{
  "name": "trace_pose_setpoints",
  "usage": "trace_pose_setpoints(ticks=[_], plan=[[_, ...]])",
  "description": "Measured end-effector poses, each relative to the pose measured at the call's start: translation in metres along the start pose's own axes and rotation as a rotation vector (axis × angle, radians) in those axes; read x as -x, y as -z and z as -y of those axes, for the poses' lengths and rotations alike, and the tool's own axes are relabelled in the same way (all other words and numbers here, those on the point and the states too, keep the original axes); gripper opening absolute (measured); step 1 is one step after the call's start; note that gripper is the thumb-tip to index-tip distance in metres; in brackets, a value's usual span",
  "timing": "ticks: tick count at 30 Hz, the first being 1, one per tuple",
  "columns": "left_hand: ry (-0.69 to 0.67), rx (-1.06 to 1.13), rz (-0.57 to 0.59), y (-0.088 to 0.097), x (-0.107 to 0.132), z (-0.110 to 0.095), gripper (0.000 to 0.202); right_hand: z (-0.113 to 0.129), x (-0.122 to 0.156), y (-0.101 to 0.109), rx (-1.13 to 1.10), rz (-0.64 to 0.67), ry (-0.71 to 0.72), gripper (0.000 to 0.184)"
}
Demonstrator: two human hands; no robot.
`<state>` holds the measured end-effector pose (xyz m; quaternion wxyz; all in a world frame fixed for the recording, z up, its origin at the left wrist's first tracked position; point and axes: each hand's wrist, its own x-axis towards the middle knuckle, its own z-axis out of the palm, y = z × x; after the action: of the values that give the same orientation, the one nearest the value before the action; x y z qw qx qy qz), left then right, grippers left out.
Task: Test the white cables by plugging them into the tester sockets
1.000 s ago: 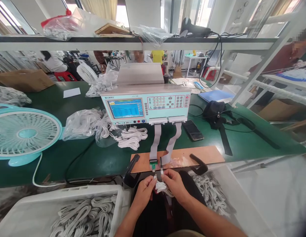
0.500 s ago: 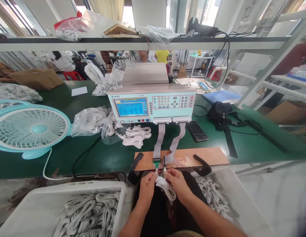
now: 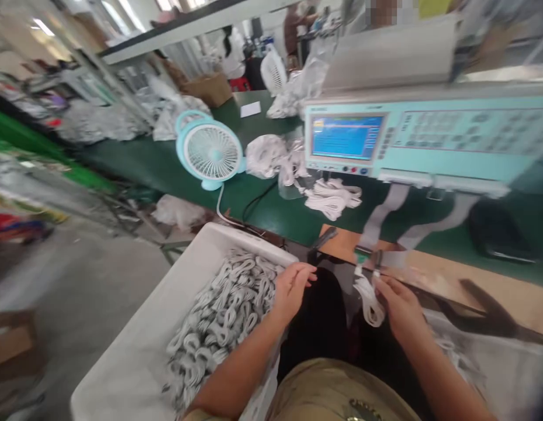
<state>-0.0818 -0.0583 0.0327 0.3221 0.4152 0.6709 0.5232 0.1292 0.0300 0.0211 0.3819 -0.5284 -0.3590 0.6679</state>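
A coiled white cable (image 3: 368, 298) hangs from the two connectors (image 3: 366, 260) at the ends of grey ribbon leads from the pale green tester (image 3: 429, 140). My right hand (image 3: 398, 307) is closed on that cable just below the connectors. My left hand (image 3: 293, 287) has let go and hovers with fingers loosely apart at the right rim of the white bin (image 3: 135, 351), over its heap of coiled white cables (image 3: 218, 321). Nothing is in the left hand.
A light blue desk fan (image 3: 210, 151) stands on the green bench (image 3: 157, 164). Bagged and loose cable bundles (image 3: 330, 196) lie before the tester. A brown board (image 3: 494, 292) with black clamps edges the bench. Other people work far behind. Grey floor lies to the left.
The view has swung left and down. My left hand released the cable and moved left toward the bin; my right hand stays on the cable at the connectors.
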Motion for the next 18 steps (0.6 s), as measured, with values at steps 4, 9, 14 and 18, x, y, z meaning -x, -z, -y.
trace_pose_setpoints(ticks=[4, 9, 14, 18], plan=[[0.203, -0.69, 0.019, 0.112, 0.032, 0.061, 0.031, -0.004, -0.005, 0.002, -0.008, 0.0, -0.022, 0.028], [0.395, -0.934, 0.157, 0.201, 0.096, 0.136, 0.038, -0.002, -0.001, -0.001, -0.026, -0.026, -0.036, 0.031], [0.425, -1.036, 0.317, 0.209, 0.131, 0.169, 0.051, -0.001, -0.001, -0.004, -0.039, -0.039, -0.033, 0.027], [0.42, -1.081, 0.347, 0.208, 0.119, 0.182, 0.055, -0.002, -0.001, -0.004, -0.028, -0.054, -0.021, 0.029]])
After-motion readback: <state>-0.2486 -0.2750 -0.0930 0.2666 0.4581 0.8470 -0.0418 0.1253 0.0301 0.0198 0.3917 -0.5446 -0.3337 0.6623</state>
